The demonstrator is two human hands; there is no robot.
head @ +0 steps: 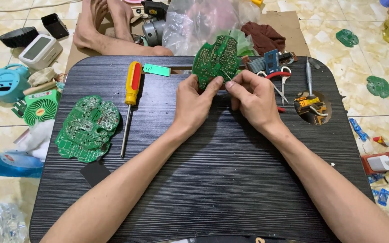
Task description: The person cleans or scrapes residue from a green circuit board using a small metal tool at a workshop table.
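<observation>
Both hands [223, 96] gripping green circuit board [216, 59], small green label [156, 69] nearby

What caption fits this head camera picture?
Two hands, left hand and right hand, hold a green circuit board above a black table.

Green circuit board [216, 60] up in my left hand [194, 105] and right hand [254, 101], far-centre over the black counter [212, 180]. Irregular rounded outline with notched edges, solder side with pale traces facing me, tilted near-upright. Fingers pinch its lower edge; a thin pin-like bit there, too small to identify.
</observation>
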